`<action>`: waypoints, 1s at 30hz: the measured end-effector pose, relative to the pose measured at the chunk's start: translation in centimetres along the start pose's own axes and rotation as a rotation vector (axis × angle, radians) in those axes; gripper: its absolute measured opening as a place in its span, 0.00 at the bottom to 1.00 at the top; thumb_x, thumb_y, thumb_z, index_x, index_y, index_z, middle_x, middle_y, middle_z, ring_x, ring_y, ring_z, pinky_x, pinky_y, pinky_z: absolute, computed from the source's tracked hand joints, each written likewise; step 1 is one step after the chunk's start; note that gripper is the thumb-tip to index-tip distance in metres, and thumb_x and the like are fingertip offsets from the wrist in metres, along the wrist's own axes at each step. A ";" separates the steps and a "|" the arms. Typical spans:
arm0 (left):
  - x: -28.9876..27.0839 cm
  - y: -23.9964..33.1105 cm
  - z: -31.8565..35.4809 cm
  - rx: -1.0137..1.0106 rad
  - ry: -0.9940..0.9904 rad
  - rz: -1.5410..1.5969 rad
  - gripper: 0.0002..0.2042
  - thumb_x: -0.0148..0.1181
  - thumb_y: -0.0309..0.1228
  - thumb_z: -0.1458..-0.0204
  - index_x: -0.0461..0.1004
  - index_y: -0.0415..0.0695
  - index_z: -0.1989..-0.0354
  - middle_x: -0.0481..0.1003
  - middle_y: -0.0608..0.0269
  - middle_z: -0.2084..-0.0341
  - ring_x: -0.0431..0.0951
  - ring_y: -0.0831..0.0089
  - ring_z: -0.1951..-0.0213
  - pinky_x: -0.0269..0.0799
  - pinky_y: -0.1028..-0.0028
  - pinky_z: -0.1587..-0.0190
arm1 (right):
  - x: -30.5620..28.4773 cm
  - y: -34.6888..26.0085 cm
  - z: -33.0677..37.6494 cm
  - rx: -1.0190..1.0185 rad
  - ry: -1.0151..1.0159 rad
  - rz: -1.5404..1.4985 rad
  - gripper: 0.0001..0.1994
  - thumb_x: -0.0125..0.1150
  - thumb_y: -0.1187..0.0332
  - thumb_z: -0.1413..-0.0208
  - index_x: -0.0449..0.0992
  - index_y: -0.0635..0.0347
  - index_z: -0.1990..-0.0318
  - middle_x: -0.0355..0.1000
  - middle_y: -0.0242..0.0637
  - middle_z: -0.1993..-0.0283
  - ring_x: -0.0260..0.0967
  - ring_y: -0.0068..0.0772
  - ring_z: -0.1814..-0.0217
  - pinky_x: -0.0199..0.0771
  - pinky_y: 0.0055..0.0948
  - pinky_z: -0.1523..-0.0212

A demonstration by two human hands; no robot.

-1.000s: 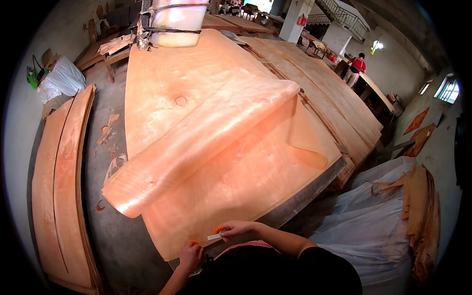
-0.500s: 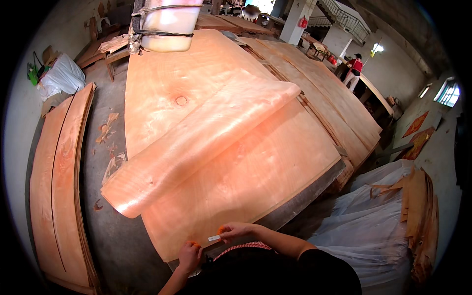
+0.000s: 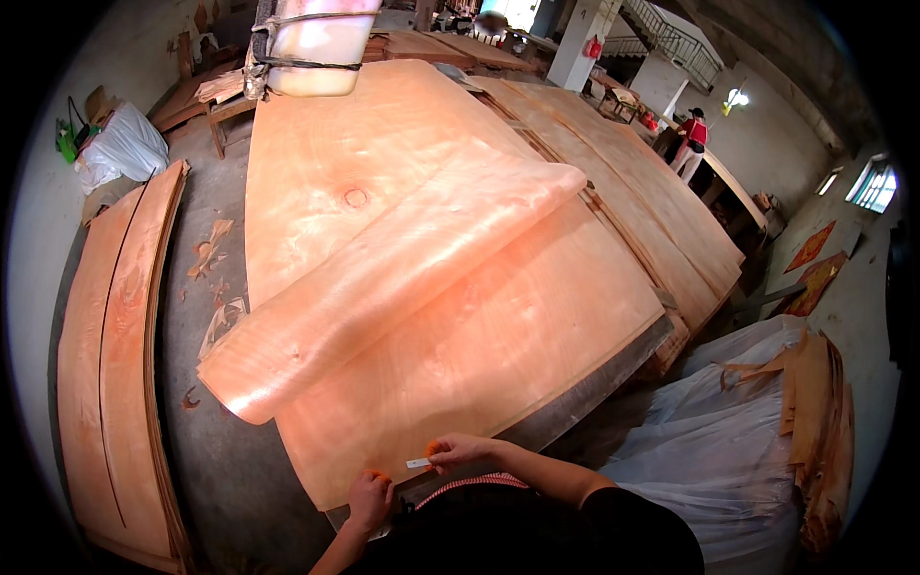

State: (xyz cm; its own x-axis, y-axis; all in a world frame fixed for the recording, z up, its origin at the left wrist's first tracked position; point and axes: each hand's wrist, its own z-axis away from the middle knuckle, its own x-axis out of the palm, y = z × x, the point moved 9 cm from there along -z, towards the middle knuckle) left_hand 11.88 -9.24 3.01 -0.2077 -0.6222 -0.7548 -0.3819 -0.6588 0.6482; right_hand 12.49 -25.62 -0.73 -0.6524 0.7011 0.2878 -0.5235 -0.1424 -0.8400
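A large sheet of wood veneer is curled back over itself in a thick roll across the stack. Below it lies another flat veneer sheet. At the near edge of that sheet, close to my body, is my right hand, pinching a small flat whitish strip, perhaps a blade. Orange covering shows on its fingertips. My left hand is closed at the near left corner of the sheet, also with orange at the fingertips. Whatever it may hold is hidden.
Long veneer boards are stacked on the left. More sheets lie on the far right. Clear plastic sheeting and torn veneer stand at the right. A strapped lamp hangs overhead. A person stands in the distance.
The view has shifted very slightly, and the overhead lamp appears a little further left. Both hands and the veneer stay almost exactly as they were.
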 end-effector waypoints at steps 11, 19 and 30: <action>-0.1 0.0 -0.1 -0.038 -0.032 0.009 0.04 0.61 0.28 0.60 0.75 0.43 0.75 0.71 0.57 0.73 0.72 0.60 0.66 0.70 0.66 0.64 | -0.1 0.1 0.0 0.021 0.030 -0.029 0.11 0.49 0.63 0.41 0.71 0.61 0.61 0.70 0.29 0.73 0.65 0.18 0.71 0.64 0.18 0.69; 1.0 -0.6 0.2 -0.055 -0.085 0.006 0.04 0.59 0.29 0.59 0.74 0.43 0.76 0.71 0.56 0.72 0.72 0.57 0.65 0.69 0.64 0.63 | -0.4 0.2 0.1 0.011 0.028 -0.016 0.13 0.49 0.60 0.42 0.70 0.61 0.58 0.70 0.29 0.71 0.67 0.19 0.69 0.67 0.18 0.67; -2.8 -2.8 2.5 -0.293 0.154 -0.134 0.24 0.57 0.36 0.53 0.64 0.35 0.50 0.63 0.46 0.50 0.63 0.51 0.50 0.59 0.61 0.47 | -2.0 1.7 -1.2 0.119 0.162 -0.007 0.11 0.48 0.66 0.41 0.68 0.61 0.56 0.70 0.29 0.72 0.65 0.17 0.73 0.65 0.16 0.72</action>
State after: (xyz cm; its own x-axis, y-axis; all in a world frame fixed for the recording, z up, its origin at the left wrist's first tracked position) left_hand 11.31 -4.59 3.07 -0.0266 -0.5641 -0.8253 -0.1170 -0.8181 0.5630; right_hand 13.50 -26.45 -3.28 -0.5563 0.8046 0.2076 -0.5955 -0.2118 -0.7749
